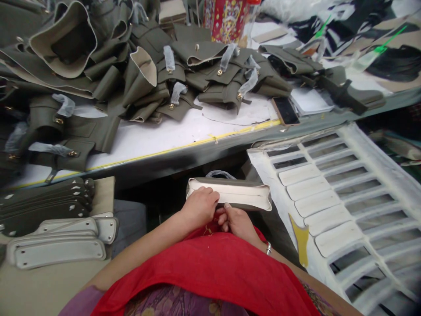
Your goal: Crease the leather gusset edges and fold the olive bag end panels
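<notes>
On my lap lies an olive-green bag (pixel 248 192), turned so a long cream face with raised edges points up. My left hand (pixel 201 204) is closed over its left part, fingers curled and pressed onto the cream surface. My right hand (pixel 239 223) grips the near edge, with the thumb against it and the other fingers folded underneath. A clear-wrapped loop (pixel 221 174) shows behind the bag's far side. Whether anything small is under my left fingertips is hidden.
Many olive bags (pixel 210 83) crowd the table, with a phone (pixel 285 110) near its edge. Flat oblong panels with metal studs (pixel 61 253) are stacked at left. At right stands a slatted white rack (pixel 315 175) holding cream pieces and a yellow notched tool (pixel 301 239).
</notes>
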### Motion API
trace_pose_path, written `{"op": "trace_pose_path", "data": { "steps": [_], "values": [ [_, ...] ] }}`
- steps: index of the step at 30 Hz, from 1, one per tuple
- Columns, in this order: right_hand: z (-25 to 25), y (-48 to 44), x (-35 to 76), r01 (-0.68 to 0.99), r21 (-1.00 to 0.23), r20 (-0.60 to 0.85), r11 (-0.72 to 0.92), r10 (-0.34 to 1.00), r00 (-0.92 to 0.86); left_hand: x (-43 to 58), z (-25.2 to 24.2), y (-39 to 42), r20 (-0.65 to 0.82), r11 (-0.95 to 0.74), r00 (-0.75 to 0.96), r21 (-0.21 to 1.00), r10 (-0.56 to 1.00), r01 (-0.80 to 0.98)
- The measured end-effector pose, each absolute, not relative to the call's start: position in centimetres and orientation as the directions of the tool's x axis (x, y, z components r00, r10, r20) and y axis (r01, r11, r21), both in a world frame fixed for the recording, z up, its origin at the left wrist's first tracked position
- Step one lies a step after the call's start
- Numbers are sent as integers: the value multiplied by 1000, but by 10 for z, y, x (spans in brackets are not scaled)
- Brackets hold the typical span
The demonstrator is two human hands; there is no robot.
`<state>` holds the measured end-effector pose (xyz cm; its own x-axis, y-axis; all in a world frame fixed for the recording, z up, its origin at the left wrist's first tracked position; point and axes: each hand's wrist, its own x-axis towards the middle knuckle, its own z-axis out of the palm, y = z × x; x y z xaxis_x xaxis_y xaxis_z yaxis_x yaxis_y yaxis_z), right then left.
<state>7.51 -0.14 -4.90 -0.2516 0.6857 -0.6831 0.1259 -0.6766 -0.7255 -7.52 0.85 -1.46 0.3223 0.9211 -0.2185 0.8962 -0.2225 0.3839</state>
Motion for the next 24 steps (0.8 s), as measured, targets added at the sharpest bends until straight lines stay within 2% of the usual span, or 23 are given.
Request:
{"op": "trace_pose_path", "data": {
  "steps": [6,11,17,24],
  "values": [
    [-44,-2,57,222,-765,-644,-605,702,-304,-77,-15,10,-233,-222,323,374,917,900],
    [-40,-1,48,214,-769,-638,-603,699,-323,-83,-12,11,-267,-220,334,381,904,898],
    [-45,-2,40,160,-713,-699,-683,671,-248,-110,-4,5,-219,-236,299,273,929,933],
    [-49,-2,30,157,-707,-702,-689,661,-264,-121,-7,5,-230,-194,280,336,932,922]
  ]
}}
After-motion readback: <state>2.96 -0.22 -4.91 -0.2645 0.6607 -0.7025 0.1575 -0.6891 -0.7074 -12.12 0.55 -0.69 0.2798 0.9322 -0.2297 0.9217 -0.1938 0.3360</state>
